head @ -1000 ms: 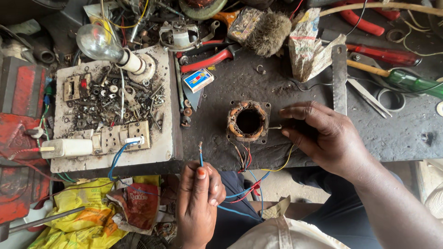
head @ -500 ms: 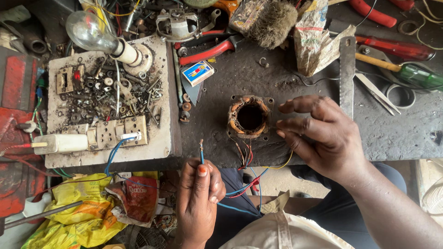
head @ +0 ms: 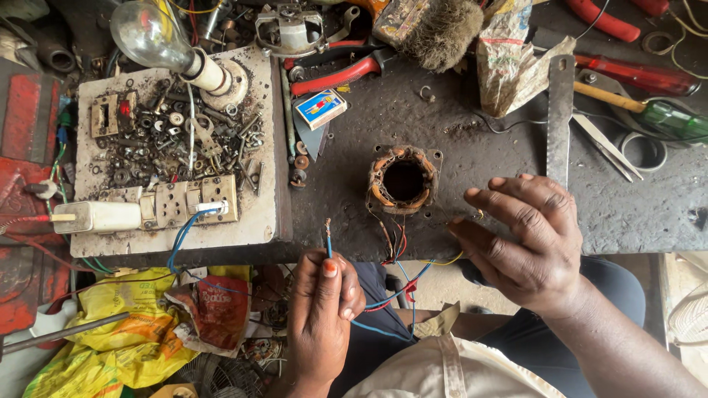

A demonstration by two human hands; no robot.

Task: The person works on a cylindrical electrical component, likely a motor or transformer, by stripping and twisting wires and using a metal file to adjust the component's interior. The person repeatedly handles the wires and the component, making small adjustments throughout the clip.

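Note:
A small motor stator with copper windings lies flat on the dark workbench. Red, blue and yellow wires hang from it over the bench's front edge. My left hand pinches a thin blue wire upright, its bare tip pointing up. My right hand hovers just right of the stator, fingers curled and spread, finger and thumb pinching a yellow wire end.
A white board holds several screws, sockets and a light bulb. Red-handled pliers, a small box, a brush, a hacksaw blade, screwdrivers and tweezers lie on the bench. Yellow bags sit below.
My right hand has drawn away from the stator toward the right and toward me. My left hand still holds the blue wire in about the same place.

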